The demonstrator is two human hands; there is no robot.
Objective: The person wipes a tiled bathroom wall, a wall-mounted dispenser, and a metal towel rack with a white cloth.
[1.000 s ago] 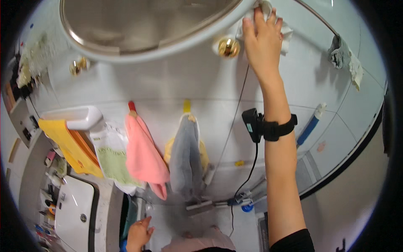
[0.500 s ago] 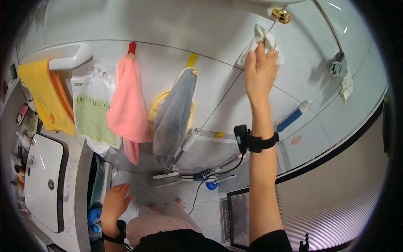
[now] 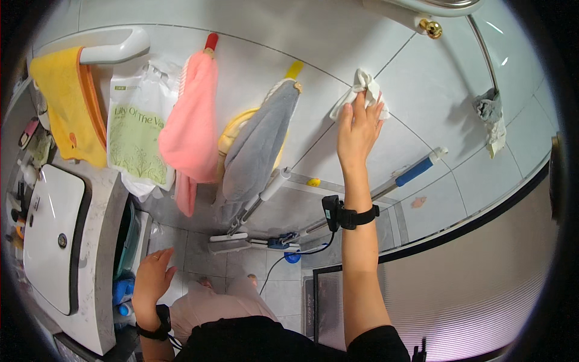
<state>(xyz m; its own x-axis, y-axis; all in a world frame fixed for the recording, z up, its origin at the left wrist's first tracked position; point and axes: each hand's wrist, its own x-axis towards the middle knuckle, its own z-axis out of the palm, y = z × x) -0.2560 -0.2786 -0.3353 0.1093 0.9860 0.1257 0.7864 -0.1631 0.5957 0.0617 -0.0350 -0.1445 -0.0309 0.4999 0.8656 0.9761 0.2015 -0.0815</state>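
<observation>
Against the tiled wall (image 3: 338, 48), my right hand (image 3: 357, 130) presses a crumpled white cloth (image 3: 363, 81), fingers spread over it. Part of the cloth bunches up beyond my fingertips, and the rest lies under my fingers. A black strap with a small device (image 3: 332, 213) and a cable sits on my right wrist. My left hand (image 3: 153, 274) hangs low beside the washbasin counter (image 3: 99, 211), fingers loosely stretched and nothing in them. It wears a ring and a black wrist strap.
On the wall hang a yellow towel (image 3: 66, 108), a white-and-green bag (image 3: 137, 139), a pink towel (image 3: 192, 114) and a grey towel (image 3: 256, 148). A mop with a blue grip (image 3: 414, 172) leans at right, near a ribbed glass panel (image 3: 470, 289). A gold knob (image 3: 432, 28) juts out above.
My right hand and the cloth have slid down the wall, away from the gold knob, to the tile joint crossing. The whole view has shifted somewhat. My left hand still hangs low.
</observation>
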